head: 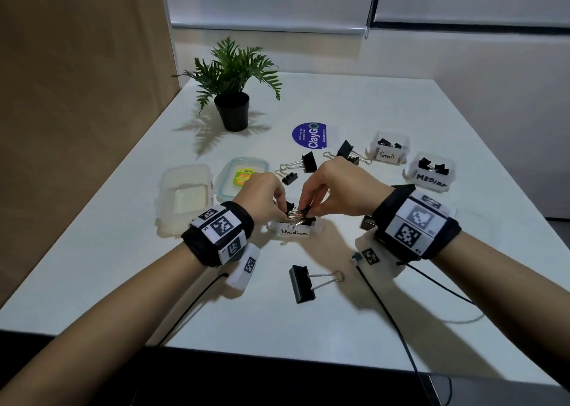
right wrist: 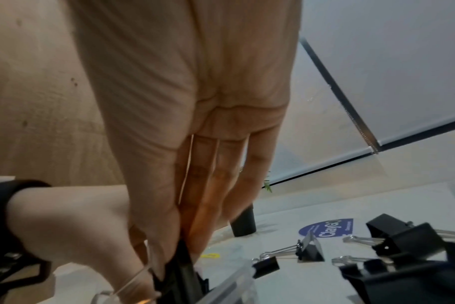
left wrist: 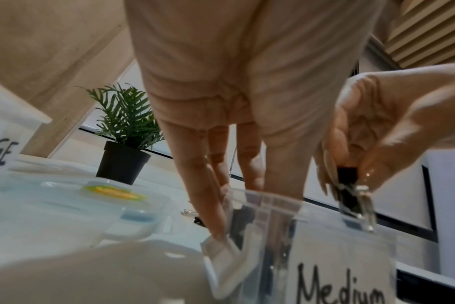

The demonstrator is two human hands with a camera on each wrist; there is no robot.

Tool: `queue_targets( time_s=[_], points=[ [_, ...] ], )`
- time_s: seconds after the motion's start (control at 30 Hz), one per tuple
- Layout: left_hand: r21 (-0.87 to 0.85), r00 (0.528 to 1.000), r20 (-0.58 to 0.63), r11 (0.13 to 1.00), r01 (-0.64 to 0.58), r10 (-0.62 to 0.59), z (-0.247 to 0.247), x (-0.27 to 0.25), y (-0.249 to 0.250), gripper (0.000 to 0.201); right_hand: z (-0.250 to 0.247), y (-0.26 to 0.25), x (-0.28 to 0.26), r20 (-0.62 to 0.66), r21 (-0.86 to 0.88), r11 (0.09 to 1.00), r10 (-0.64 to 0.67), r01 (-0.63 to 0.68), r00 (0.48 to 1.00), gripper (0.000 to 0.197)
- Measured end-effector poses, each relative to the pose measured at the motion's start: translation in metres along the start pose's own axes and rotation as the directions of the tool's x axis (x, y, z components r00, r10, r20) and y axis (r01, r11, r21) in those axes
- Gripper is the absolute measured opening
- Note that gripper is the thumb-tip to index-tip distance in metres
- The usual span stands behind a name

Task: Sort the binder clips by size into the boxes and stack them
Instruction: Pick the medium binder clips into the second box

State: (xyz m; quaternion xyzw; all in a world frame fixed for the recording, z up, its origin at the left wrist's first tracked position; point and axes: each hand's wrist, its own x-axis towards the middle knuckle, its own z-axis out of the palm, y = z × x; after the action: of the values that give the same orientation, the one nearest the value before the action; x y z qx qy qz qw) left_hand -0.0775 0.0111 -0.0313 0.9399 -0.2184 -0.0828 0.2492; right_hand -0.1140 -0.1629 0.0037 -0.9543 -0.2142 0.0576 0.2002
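A clear box labelled "Medium" (head: 294,231) stands mid-table and holds black binder clips. Both hands hover just over it. My left hand (head: 285,211) pinches the silver wire handles (head: 293,217) of a clip at the box's rim; in the left wrist view its fingers (left wrist: 218,211) reach down at the box's left wall (left wrist: 247,226). My right hand (head: 305,209) pinches a black medium binder clip (left wrist: 349,197) by its body and holds it upright above the box. The right wrist view shows that clip (right wrist: 179,265) between thumb and fingers.
A large clip (head: 303,284) lies near the front. More clips (head: 308,162) (head: 288,177) (head: 347,151) lie beyond the hands. A "Small" box (head: 389,149) and a second "Medium" box (head: 431,172) stand at the right. Two lids (head: 185,199) (head: 240,176) and a potted plant (head: 233,109) are on the left.
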Motion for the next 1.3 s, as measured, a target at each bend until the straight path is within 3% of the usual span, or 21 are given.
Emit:
queue_targets(
  time_s=[0.17,0.3,0.6,0.73,0.87,1.03,1.2,1.3],
  points=[
    [0.020,1.000,-0.017,1.000,-0.003,0.003,-0.001,-0.002,-0.001,0.009,0.006,-0.010,0.007,-0.005,-0.130,0.990,0.056,-0.057,0.998,0.012],
    [0.034,1.000,-0.016,0.999,-0.016,0.016,-0.002,-0.003,-0.001,0.008,0.012,-0.013,0.009,-0.051,-0.377,0.921,0.084,-0.096,0.995,0.007],
    [0.039,0.999,-0.009,0.998,-0.039,0.040,0.000,-0.001,-0.002,0.012,0.028,-0.023,0.013,-0.090,-0.543,0.821,0.154,-0.179,0.984,0.008],
    [0.067,0.999,-0.010,0.997,-0.045,0.045,0.000,0.001,-0.003,0.012,0.030,-0.020,0.017,-0.153,-0.512,0.827,0.179,-0.232,0.972,0.011],
    [0.019,0.999,0.011,0.998,-0.052,0.052,-0.004,0.003,-0.007,0.010,0.033,-0.010,0.013,-0.223,-0.411,0.871,0.191,-0.270,0.956,0.036],
    [0.033,0.999,0.045,0.999,-0.033,0.032,-0.009,0.010,-0.008,0.006,0.030,-0.003,0.008,-0.232,-0.343,0.892,0.223,-0.294,0.947,0.051],
    [0.119,1.000,0.023,0.993,-0.009,0.007,-0.004,0.018,-0.002,0.005,0.032,0.004,0.010,-0.210,-0.330,0.891,0.252,-0.312,0.945,0.038],
    [-0.007,0.992,0.123,1.000,0.000,0.001,-0.009,0.028,-0.003,0.009,0.034,0.006,0.008,-0.222,-0.318,0.884,0.284,-0.344,0.933,0.034]
  ],
)
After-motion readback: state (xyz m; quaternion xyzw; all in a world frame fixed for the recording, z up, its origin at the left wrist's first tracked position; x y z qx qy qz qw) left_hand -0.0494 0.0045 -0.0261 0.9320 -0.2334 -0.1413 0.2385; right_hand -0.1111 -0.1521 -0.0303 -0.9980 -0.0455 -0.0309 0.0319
